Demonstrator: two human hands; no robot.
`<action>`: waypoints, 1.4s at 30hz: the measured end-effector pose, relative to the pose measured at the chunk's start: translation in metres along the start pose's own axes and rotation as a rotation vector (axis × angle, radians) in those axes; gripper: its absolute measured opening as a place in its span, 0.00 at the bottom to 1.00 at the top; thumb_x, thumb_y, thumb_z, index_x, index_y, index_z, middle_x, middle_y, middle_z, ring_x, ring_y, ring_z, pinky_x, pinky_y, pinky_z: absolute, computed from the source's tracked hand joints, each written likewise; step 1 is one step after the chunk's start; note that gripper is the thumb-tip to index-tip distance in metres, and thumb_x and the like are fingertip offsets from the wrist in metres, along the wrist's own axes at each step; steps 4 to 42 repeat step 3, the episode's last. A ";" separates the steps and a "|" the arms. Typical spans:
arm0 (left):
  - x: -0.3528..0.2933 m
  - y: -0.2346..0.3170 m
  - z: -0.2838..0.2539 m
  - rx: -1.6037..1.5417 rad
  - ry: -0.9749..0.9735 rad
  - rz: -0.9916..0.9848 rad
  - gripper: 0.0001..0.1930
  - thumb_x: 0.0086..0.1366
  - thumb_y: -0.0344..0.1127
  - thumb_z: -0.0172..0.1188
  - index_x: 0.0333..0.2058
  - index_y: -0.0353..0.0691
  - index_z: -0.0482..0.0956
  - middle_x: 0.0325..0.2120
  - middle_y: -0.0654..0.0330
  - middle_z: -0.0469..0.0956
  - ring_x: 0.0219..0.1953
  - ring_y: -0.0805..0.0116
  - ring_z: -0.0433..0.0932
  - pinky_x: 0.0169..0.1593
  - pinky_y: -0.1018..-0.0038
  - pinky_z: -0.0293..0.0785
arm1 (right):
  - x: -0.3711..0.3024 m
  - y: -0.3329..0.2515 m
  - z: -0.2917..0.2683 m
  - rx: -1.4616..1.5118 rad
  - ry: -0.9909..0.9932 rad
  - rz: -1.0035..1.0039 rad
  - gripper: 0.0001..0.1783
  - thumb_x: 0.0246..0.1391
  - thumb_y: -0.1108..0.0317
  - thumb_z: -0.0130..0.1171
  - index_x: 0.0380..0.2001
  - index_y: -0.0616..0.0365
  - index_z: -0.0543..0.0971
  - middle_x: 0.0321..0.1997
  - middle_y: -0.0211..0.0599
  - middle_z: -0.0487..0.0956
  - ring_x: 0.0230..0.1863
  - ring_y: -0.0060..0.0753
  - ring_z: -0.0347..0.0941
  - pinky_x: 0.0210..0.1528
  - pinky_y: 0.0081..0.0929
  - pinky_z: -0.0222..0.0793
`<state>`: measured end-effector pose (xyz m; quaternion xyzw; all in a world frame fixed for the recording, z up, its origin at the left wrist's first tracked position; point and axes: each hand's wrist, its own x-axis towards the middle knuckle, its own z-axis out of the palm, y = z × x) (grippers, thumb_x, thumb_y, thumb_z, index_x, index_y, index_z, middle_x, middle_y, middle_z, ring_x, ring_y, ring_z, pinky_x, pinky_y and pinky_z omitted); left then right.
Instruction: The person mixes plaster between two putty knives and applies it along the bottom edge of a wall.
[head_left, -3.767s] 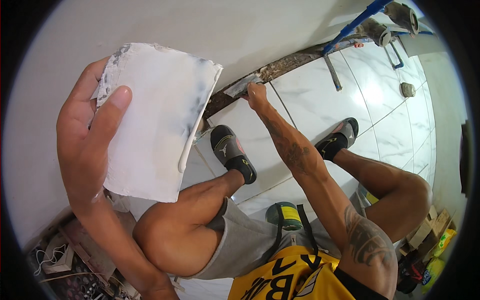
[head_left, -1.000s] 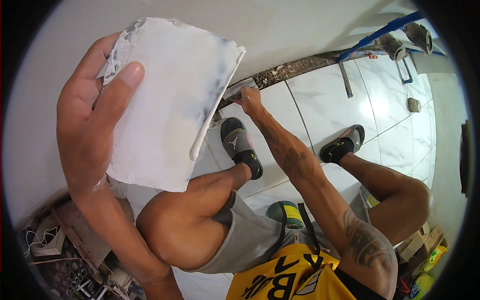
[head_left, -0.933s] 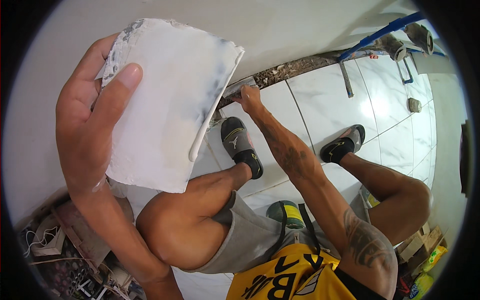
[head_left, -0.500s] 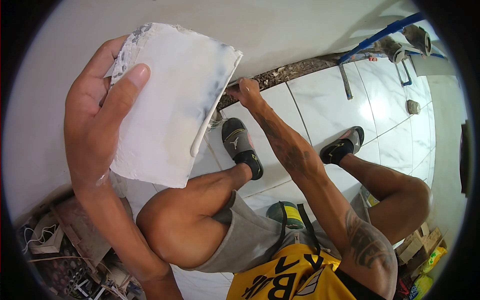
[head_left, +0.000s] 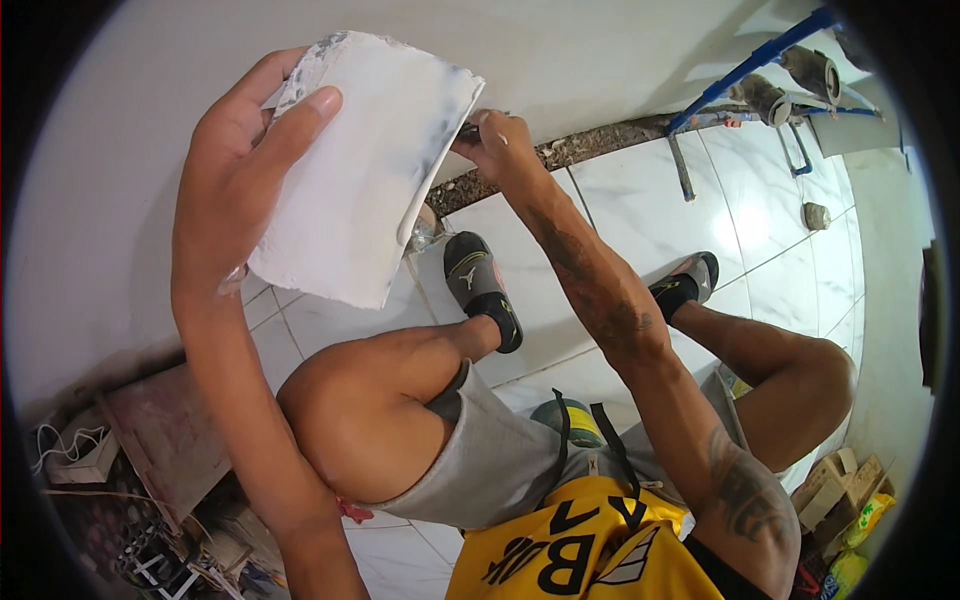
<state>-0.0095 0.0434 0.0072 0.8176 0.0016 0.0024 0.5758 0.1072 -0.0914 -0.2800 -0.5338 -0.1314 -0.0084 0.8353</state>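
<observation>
My left hand (head_left: 240, 165) grips a white, plaster-smeared board (head_left: 365, 170) by its left edge, thumb on its face. The board is held up tilted near the wall, with grey patches along its edges and a thick ridge of white paste down its right side. My right hand (head_left: 495, 145) is closed around a dark tool handle (head_left: 468, 131) just past the board's right edge. The rest of that tool is hidden behind the board and my fingers, so its kind cannot be made out.
A rough unfinished strip (head_left: 600, 145) runs between the pale wall (head_left: 560, 60) and white floor tiles (head_left: 620, 200). Blue pipe (head_left: 750, 68) and grey pipe ends (head_left: 810, 75) stick out at the far right. Wood scraps and clutter (head_left: 165, 450) lie at lower left, wooden blocks (head_left: 840, 490) at lower right.
The board and my left hand have moved up and to the right, and the board is tipped more. My right hand has risen a little along the wall, still closed.
</observation>
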 end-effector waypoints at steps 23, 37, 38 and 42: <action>0.002 0.003 0.003 -0.017 -0.012 0.023 0.17 0.65 0.36 0.54 0.49 0.33 0.73 0.33 0.59 0.80 0.32 0.78 0.77 0.39 0.81 0.72 | 0.002 -0.027 -0.007 0.218 -0.071 0.265 0.12 0.51 0.69 0.64 0.24 0.62 0.70 0.35 0.44 0.71 0.33 0.45 0.72 0.34 0.39 0.78; 0.002 0.003 0.003 -0.017 -0.012 0.023 0.17 0.65 0.36 0.54 0.49 0.33 0.73 0.33 0.59 0.80 0.32 0.78 0.77 0.39 0.81 0.72 | 0.002 -0.027 -0.007 0.218 -0.071 0.265 0.12 0.51 0.69 0.64 0.24 0.62 0.70 0.35 0.44 0.71 0.33 0.45 0.72 0.34 0.39 0.78; 0.002 0.003 0.003 -0.017 -0.012 0.023 0.17 0.65 0.36 0.54 0.49 0.33 0.73 0.33 0.59 0.80 0.32 0.78 0.77 0.39 0.81 0.72 | 0.002 -0.027 -0.007 0.218 -0.071 0.265 0.12 0.51 0.69 0.64 0.24 0.62 0.70 0.35 0.44 0.71 0.33 0.45 0.72 0.34 0.39 0.78; 0.002 0.003 0.003 -0.017 -0.012 0.023 0.17 0.65 0.36 0.54 0.49 0.33 0.73 0.33 0.59 0.80 0.32 0.78 0.77 0.39 0.81 0.72 | 0.002 -0.027 -0.007 0.218 -0.071 0.265 0.12 0.51 0.69 0.64 0.24 0.62 0.70 0.35 0.44 0.71 0.33 0.45 0.72 0.34 0.39 0.78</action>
